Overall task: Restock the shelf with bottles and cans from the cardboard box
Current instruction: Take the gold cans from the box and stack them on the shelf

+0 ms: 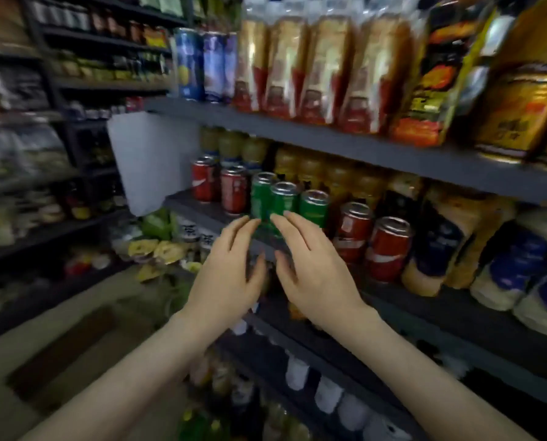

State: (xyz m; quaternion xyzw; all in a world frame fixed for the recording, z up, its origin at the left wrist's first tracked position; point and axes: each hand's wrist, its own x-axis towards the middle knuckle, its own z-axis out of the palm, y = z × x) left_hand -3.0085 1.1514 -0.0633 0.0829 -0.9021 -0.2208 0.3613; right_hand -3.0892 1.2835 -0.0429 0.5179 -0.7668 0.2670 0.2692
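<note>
Middle shelf [183,205], can row. Left hand [230,275] and right hand [313,268] are raised close together, fingers nearly straight and spread, neither curled round anything. Their fingertips meet the lower body of the nearest green can [283,202], one hand on each side. The blur hides whether they touch it.

That can stands upright near the shelf's front edge, with two more green cans [313,206] beside and behind it. Red cans [389,246] stand to the right and more red cans [234,192] to the left.

We judge the step to be placing: this can is set down and being squared into its row, or just let go.

A brown flat shape [65,351] lies on the floor, near left. It may be the cardboard box, but we cannot tell.

Next move, as we read it: draw both hands clear without tipping the neighbours, then go down for another bottle or can. The front row looks tight, so the gap needs picking carefully.
</note>
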